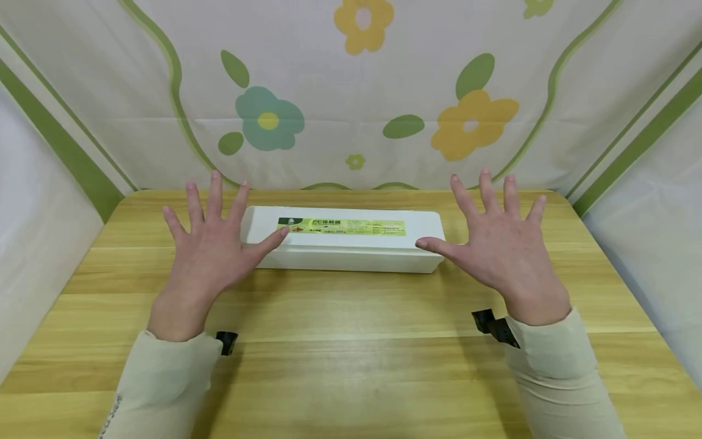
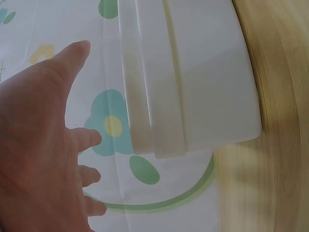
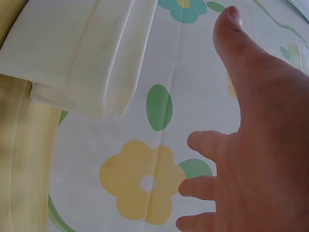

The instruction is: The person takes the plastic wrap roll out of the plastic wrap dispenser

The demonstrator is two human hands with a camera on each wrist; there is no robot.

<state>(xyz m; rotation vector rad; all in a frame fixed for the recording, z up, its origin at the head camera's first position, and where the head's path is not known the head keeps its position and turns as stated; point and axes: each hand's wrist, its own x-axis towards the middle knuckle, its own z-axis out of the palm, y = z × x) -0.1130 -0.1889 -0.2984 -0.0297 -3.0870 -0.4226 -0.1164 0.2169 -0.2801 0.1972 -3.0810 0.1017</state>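
Note:
A long white cling film box (image 1: 351, 259) with a green and yellow label (image 1: 351, 227) lies crosswise on the wooden table, its lid down. My left hand (image 1: 205, 253) is held palm down over its left end, fingers spread wide, and the thumb overlaps the lid in the head view. Past the right end, my right hand (image 1: 504, 250) is spread the same way, thumb tip over the box's corner. Neither hand holds anything. The left wrist view shows the box's end (image 2: 217, 87) apart from the hand; the right wrist view shows the other end (image 3: 63, 58), likewise apart.
The wooden table (image 1: 351, 366) stretches toward me in front of the box. Behind it hangs a white cloth (image 1: 329, 79) printed with flowers and leaves, and white cloth with green stripes closes off both sides. A dark strap (image 1: 496, 328) shows at the right cuff.

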